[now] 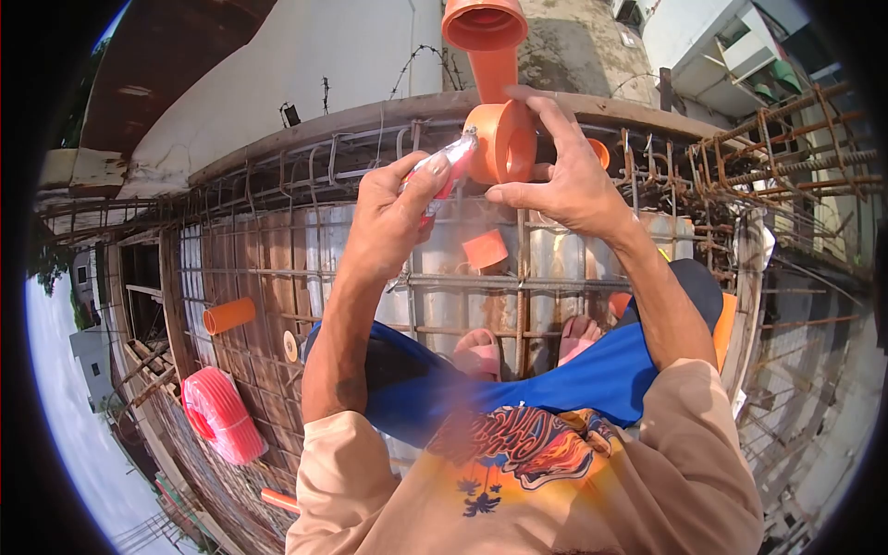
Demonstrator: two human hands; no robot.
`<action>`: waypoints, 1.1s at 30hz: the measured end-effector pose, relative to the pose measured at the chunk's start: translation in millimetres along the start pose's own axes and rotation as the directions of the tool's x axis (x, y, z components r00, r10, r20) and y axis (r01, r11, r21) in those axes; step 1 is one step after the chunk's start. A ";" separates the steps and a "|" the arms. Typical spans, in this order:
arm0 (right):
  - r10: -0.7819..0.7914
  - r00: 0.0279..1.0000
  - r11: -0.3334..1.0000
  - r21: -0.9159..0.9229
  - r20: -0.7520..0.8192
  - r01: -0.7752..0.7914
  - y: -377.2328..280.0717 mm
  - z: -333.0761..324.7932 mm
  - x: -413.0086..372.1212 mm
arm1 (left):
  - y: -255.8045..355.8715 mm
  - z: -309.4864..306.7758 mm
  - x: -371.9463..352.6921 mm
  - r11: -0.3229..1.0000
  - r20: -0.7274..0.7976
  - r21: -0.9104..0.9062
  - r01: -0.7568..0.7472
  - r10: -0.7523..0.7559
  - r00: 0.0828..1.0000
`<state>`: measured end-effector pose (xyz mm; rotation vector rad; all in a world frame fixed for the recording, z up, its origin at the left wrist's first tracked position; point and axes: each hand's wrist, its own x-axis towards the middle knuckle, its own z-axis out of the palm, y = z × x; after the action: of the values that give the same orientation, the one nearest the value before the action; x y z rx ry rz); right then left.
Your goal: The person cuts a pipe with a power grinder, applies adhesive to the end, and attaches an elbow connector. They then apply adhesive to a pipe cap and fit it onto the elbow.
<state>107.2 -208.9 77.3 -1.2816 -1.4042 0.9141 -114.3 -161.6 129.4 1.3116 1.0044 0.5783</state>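
Observation:
My left hand [387, 220] is closed around a crumpled silver-and-pink squeeze tube [451, 159], thumb pressing its side. The tube's nozzle end sits right at the outer wall of an orange pipe fitting [487, 153]. Fingers and thumb of my right hand [585, 192] curve round the fitting's open ring end on its right side. Beyond the fitting, an orange pipe [494, 76] extends away, with a wide open socket [485, 26] at the top of the view.
A rebar grid [462, 280] lies over corrugated metal sheets around my sandalled feet. Short orange pipe pieces [229, 316] and a small orange offcut [486, 249] lie on it. A pink coil of corrugated tubing [222, 416] rests at left. Bent rebar ends [772, 153] stick out at right.

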 end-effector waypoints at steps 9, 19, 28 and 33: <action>-0.071 0.997 0.973 -0.223 -0.032 0.062 -10.0 10.9 -5.8 | 7.9 18.3 4.0 1.000 -0.194 0.005 0.005 -0.004 0.981; -0.187 0.980 0.953 -0.255 -0.073 0.163 -7.7 7.1 -3.3 | 6.0 13.4 9.6 0.991 -0.072 -0.129 0.024 -0.033 0.997; -0.270 0.959 0.913 -0.338 -0.084 0.228 -5.8 4.9 -2.3 | -2.2 9.2 13.2 0.978 0.041 0.204 -0.053 0.046 0.998; -0.377 0.924 0.841 -0.439 -0.058 0.316 -0.9 2.4 -0.3 | 7.3 15.4 11.7 0.969 0.018 0.243 -0.033 0.030 0.999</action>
<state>104.7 -209.1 77.6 -1.3106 -1.7074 0.2662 -94.1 -158.2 132.5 1.5484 1.0695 0.4795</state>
